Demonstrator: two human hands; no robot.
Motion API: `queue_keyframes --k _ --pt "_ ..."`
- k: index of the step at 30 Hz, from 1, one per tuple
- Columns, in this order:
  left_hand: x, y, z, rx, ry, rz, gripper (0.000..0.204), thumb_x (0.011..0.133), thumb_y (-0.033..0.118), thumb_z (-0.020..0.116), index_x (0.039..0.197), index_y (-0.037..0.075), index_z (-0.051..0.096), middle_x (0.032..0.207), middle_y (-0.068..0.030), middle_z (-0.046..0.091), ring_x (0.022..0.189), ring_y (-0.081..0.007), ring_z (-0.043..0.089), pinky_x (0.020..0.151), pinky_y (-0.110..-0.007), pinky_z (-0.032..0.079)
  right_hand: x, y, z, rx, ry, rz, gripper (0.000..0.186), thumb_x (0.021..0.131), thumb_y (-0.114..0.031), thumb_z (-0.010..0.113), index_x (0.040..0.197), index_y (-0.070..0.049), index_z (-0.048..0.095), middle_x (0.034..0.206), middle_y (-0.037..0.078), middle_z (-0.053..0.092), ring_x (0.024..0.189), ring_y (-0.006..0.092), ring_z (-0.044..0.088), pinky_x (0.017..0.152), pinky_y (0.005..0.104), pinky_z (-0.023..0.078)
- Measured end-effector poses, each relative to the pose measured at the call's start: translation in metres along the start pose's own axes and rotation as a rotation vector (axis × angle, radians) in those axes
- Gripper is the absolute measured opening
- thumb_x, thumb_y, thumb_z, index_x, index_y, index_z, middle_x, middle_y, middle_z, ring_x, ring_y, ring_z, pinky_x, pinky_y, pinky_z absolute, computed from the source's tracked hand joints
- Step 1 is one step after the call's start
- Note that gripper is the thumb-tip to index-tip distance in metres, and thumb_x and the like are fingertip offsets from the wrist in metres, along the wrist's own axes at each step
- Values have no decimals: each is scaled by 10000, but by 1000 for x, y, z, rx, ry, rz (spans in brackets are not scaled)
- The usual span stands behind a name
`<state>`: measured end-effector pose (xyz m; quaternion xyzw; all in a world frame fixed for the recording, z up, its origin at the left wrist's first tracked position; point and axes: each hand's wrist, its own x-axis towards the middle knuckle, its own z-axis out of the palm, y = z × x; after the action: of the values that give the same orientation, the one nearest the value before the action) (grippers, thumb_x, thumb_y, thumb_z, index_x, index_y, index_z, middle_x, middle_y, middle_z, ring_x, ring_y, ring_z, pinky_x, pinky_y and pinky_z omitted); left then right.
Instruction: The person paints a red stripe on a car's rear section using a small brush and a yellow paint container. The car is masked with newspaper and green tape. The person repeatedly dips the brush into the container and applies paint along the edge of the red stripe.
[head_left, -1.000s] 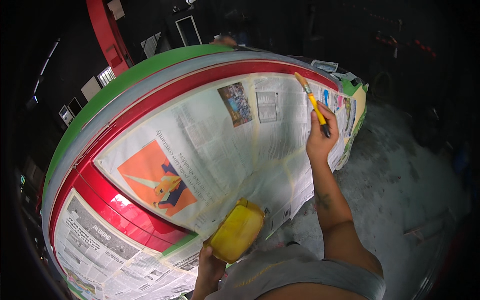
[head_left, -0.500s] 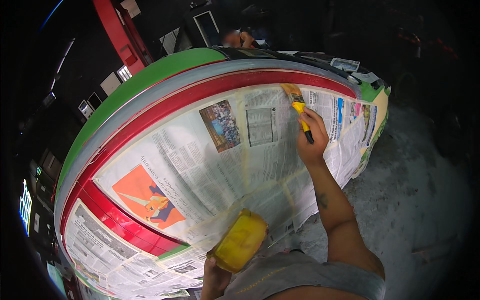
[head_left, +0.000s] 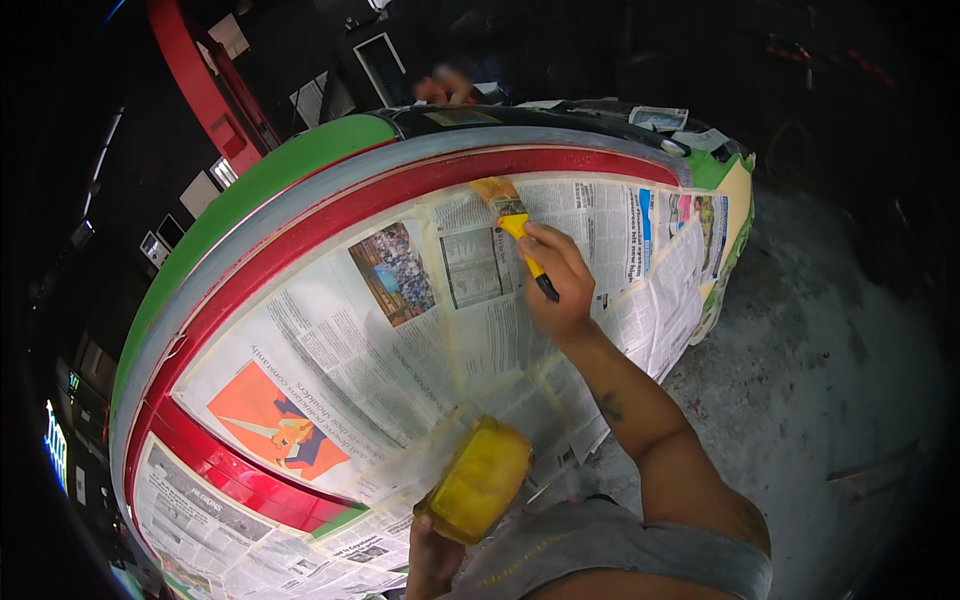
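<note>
My right hand point(head_left: 562, 285) grips the brush point(head_left: 513, 226), whose long axis slants from the black handle end up and leftward, placing the bristles at the upper edge of the newspaper point(head_left: 410, 355), along the lower border of the red strip point(head_left: 450, 170); contact there cannot be confirmed. This hand is the nearer to the strip; my left hand point(head_left: 432, 552) grasps the yellow tub point(head_left: 480, 485) in front of the newspaper's lower edge. The tub's contents cannot be distinguished.
</note>
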<state>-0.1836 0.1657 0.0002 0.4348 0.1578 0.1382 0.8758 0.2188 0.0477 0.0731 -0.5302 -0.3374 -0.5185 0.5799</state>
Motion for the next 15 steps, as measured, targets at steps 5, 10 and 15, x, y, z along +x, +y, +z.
queue_keyframes --k 5,10,15 --pt "2 -3 -1 -19 0 5 970 956 499 818 1667 -40 437 1635 -184 579 1515 -327 569 1278 -474 445 1 -10 3 51 -40 65 281 938 132 798 1198 30 767 1307 238 768 1178 343 791 1001 390 644" --pt "-2 -2 -8 -34 10 17 978 946 499 829 1664 -38 438 1634 -180 580 1522 -324 561 1276 -474 447 -7 -12 -11 60 -9 141 236 970 106 792 1195 42 762 1299 242 771 1226 333 769 1045 389 622" --pt "-9 2 -11 -46 62 57 992 943 486 838 1673 -40 419 1645 -188 565 1521 -331 560 1279 -483 448 -1 -1 -35 -27 150 193 254 958 124 767 1205 63 767 1287 251 772 1200 360 781 1059 416 621"
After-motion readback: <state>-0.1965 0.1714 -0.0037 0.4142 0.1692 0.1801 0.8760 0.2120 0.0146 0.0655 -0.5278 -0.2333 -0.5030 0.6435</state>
